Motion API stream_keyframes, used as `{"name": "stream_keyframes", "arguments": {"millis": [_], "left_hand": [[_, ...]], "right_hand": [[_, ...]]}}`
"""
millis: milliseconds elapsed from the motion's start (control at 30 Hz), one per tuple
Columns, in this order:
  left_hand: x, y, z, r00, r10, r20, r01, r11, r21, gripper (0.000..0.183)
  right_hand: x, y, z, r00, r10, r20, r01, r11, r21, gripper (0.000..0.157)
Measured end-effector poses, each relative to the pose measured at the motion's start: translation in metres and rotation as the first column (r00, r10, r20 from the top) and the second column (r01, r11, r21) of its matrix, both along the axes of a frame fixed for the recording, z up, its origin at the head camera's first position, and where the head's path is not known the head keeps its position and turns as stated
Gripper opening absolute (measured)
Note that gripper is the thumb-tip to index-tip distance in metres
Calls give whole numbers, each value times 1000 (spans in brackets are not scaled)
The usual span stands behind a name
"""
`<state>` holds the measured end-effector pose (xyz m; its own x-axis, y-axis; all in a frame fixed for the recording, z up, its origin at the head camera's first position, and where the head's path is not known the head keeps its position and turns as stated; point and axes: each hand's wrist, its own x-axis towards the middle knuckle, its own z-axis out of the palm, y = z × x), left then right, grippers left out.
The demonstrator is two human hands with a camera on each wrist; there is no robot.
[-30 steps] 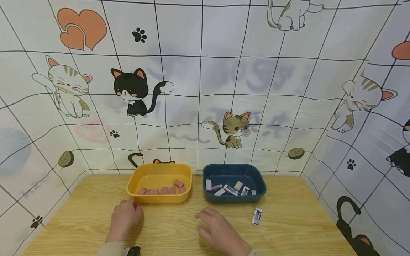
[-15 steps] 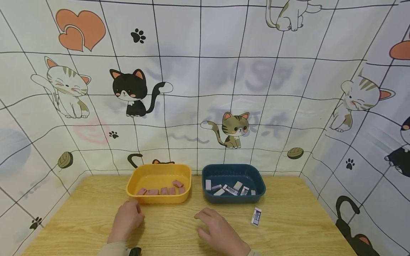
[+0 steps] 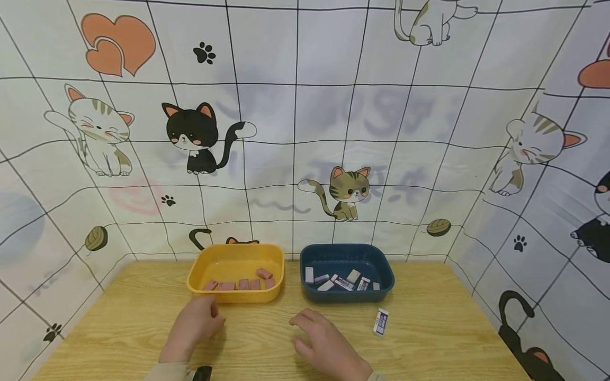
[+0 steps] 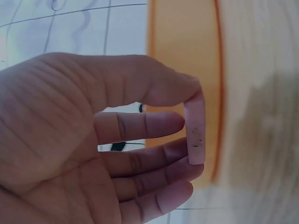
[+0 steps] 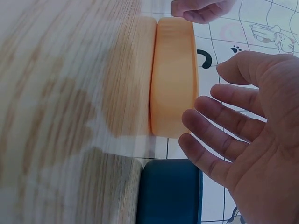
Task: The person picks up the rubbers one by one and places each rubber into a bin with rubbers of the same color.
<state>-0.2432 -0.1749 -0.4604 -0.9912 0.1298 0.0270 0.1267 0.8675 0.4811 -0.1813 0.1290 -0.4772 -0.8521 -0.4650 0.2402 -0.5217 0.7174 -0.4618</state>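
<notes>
In the left wrist view a pink eraser (image 4: 196, 133) with dark specks is pinched between the thumb and fingers of my left hand (image 3: 197, 320). That hand is at the front left of the yellow bin (image 3: 238, 297); from the head view the eraser is hidden. Several pink erasers (image 3: 226, 286) lie inside the yellow bin. My right hand (image 3: 329, 344) holds nothing and hovers with relaxed, spread fingers before the gap between the two bins. White erasers (image 3: 343, 282), some in printed sleeves, lie in the dark blue bin (image 3: 348, 297).
One sleeved white eraser (image 3: 380, 322) lies on the wooden table (image 3: 429, 328), in front of the blue bin and to the right of my right hand. Behind both bins hangs a cat-printed cloth (image 3: 271, 106), which also covers the sides.
My left hand has turned and shifted slightly right along the front of the yellow bin. My right hand stays in place, and the erasers in the bins look unmoved.
</notes>
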Motion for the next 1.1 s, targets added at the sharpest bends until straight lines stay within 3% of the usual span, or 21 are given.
{"name": "stream_keyframes", "arguments": {"millis": [133,367,567,833,1100], "left_hand": [[3,4,9,1000,4,-20,-3,1000,18,25],[7,10,20,987,-2,-162,13,997,70,23],[8,17,25,984,49,-172,-28,992,124,17],[3,28,18,964,88,-251,-52,988,149,19],[-7,38,15,938,45,-342,-6,993,115,27]], "right_hand": [[-1,-1,0,1000,-5,18,5,1000,1,27],[-1,-2,-1,1000,21,-3,-21,1000,-20,26],[-3,-2,-1,1000,17,-10,-18,1000,-24,26],[-7,-3,-2,1000,15,-6,-15,999,-32,26],[-9,-1,-4,999,26,-22,-28,996,-87,25]]}}
